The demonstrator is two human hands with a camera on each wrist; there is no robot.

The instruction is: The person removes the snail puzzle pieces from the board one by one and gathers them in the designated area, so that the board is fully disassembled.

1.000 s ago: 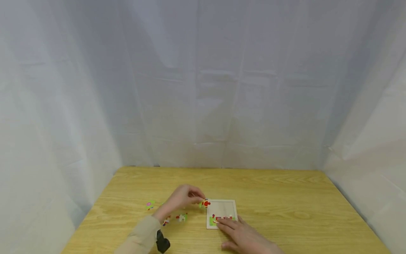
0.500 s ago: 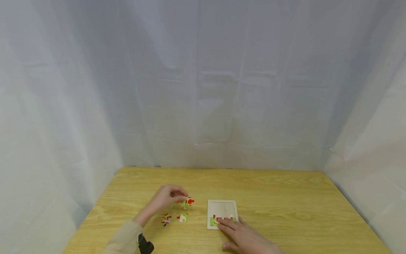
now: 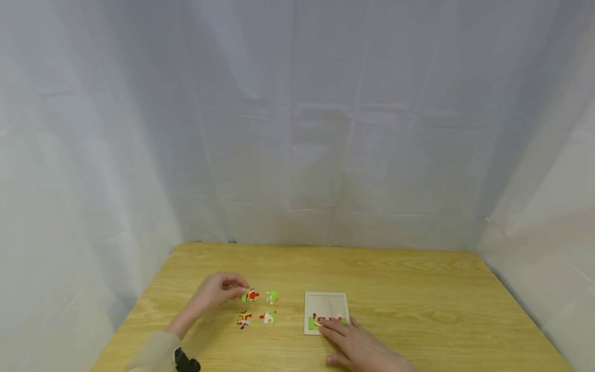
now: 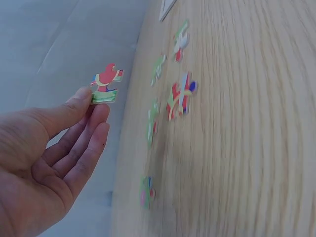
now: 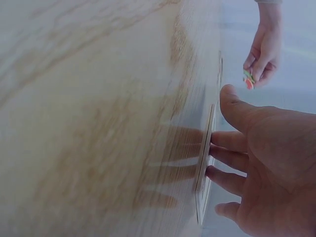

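My left hand pinches a jigsaw puzzle piece between thumb and fingertips, raised over the left part of the table. The piece shows red, yellow and green with a knobbed outline. My right hand lies with extended fingers on the near part of a square wooden puzzle tray. A row of joined pieces fills the tray's near side, partly hidden beneath those fingers; its far part shows bare wood. In the right wrist view, the fingertips touch the tray edge.
Left of the tray lie loose pieces: a green one, a white and green one and a red and yellow one. The left wrist view shows another green piece and a pink-dotted one. White sheeting surrounds the table.
My left hand has moved left, away from the tray, carrying the puzzle piece and uncovering loose pieces on the table. My right hand has stayed on the tray.
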